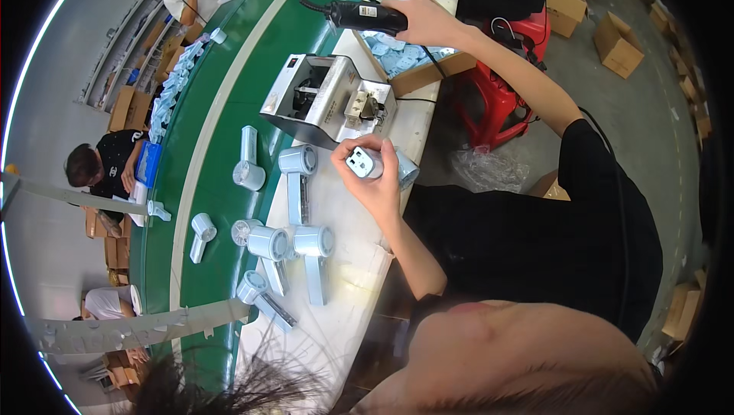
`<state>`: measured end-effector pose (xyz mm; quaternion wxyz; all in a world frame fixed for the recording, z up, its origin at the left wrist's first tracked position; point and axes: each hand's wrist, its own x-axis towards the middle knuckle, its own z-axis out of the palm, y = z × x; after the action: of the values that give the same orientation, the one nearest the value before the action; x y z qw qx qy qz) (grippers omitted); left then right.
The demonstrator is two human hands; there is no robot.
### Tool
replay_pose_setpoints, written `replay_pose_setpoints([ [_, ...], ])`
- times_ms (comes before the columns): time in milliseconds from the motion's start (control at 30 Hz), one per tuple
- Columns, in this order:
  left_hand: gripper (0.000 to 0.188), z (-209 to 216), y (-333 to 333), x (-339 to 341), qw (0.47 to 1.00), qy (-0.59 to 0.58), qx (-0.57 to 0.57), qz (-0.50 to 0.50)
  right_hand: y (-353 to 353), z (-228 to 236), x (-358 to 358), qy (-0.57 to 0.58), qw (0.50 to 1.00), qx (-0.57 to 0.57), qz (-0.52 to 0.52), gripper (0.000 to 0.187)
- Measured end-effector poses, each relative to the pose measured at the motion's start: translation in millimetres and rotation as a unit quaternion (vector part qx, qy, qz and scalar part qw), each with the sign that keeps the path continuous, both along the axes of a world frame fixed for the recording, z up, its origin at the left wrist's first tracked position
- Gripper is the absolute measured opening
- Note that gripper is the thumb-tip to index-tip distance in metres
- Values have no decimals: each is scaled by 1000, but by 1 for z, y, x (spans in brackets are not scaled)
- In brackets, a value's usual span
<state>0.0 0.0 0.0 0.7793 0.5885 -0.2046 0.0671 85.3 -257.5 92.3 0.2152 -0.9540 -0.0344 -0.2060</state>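
My right hand (424,21), at the top of the view, is wrapped round a black electric screwdriver (368,17) with a cable at its far end. Lower down, my left hand (375,186) grips a light-blue handheld fan (364,163); a slotted end of it faces up between thumb and fingers, and my hand hides part of it. Between the two hands stands a grey-and-white screw feeder (329,98) on the white bench. Several similar fans lie on the bench beside my left hand, among them one fan (298,159) and another fan (313,243).
A cardboard box (451,66) of light-blue parts sits beyond the feeder. The green conveyor (222,163) runs alongside, carrying a few fans (248,174). Co-workers (103,163) sit across it. A red stool (489,105) and cartons (618,44) stand on the floor.
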Motion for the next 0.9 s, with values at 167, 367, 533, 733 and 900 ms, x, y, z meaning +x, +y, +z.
replay_pose_setpoints([
  [167,53,9,-10,-7,994,-109,-20,-16,-24,-25,17,-102,994,25,7,41],
  [367,55,7,-6,-8,995,-67,66,36,-40,-34,32,34,996,0,79,29],
  [533,43,14,-3,-9,988,-149,31,18,-26,-49,35,67,994,7,82,32],
  [733,44,5,-15,-6,997,-64,-32,-35,-22,-28,23,1,998,-18,58,35],
  [900,55,-1,-11,-2,997,-72,-20,-37,8,16,-7,-10,997,57,49,36],
])
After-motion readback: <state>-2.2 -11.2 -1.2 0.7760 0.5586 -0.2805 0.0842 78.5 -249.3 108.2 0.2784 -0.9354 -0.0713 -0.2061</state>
